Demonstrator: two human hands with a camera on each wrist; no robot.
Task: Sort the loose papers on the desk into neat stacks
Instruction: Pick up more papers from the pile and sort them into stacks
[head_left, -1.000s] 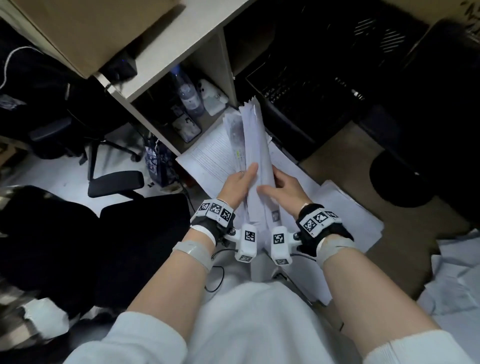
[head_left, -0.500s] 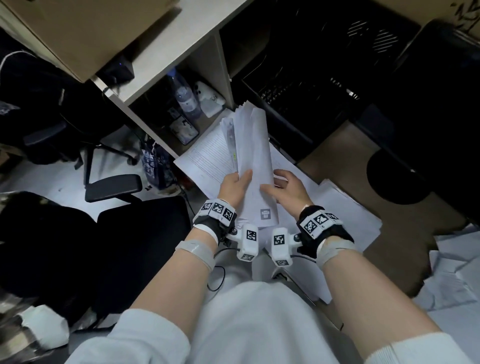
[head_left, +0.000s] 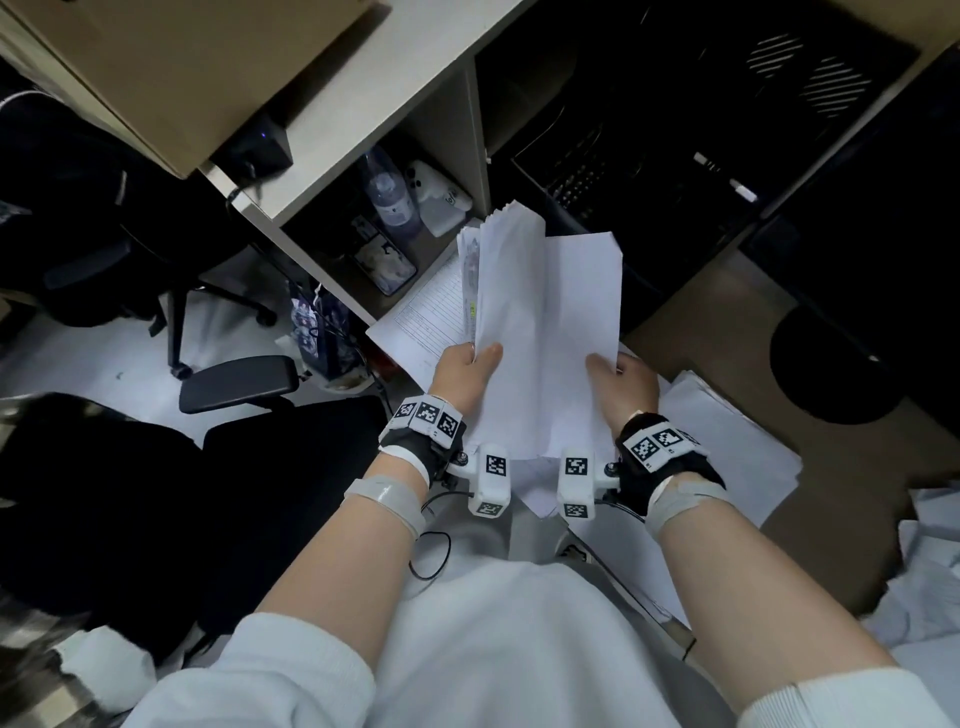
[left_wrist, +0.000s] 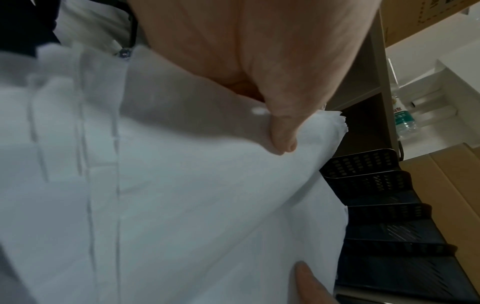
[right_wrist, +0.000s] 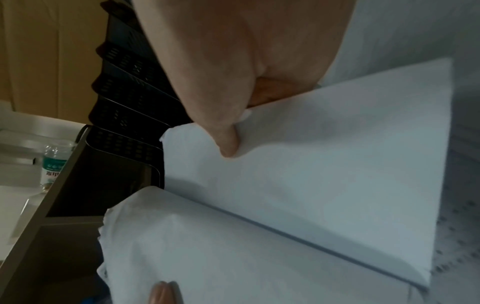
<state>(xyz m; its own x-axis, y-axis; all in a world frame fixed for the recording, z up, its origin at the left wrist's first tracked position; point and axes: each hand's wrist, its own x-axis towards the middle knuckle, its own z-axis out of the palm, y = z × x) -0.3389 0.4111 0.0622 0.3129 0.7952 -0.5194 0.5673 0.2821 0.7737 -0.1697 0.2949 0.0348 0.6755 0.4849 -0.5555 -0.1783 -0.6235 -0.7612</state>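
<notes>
I hold a sheaf of white papers (head_left: 511, 322) up in front of me over the desk. My left hand (head_left: 470, 364) grips its left edge, thumb (left_wrist: 283, 135) pressed on the top sheet. My right hand (head_left: 621, 374) pinches a separate white sheet (head_left: 584, 338) at its right edge, thumb (right_wrist: 228, 142) on top, peeled off to the right of the sheaf (right_wrist: 207, 242). Printed sheets (head_left: 421, 322) lie flat on the desk under the sheaf, and a spread pile of white paper (head_left: 727, 457) lies under my right wrist.
A black tiered paper tray (left_wrist: 384, 205) stands just beyond the papers, also visible as the tray (right_wrist: 124, 86). A shelf unit (head_left: 363, 119) holds a water bottle (head_left: 392, 197). More crumpled papers (head_left: 924, 571) lie at the right. A black chair (head_left: 239, 384) stands at left.
The papers, earlier held together edge-on by both hands, have turned flat toward me. My right hand has moved right, drawing one sheet away from the sheaf in my left hand.
</notes>
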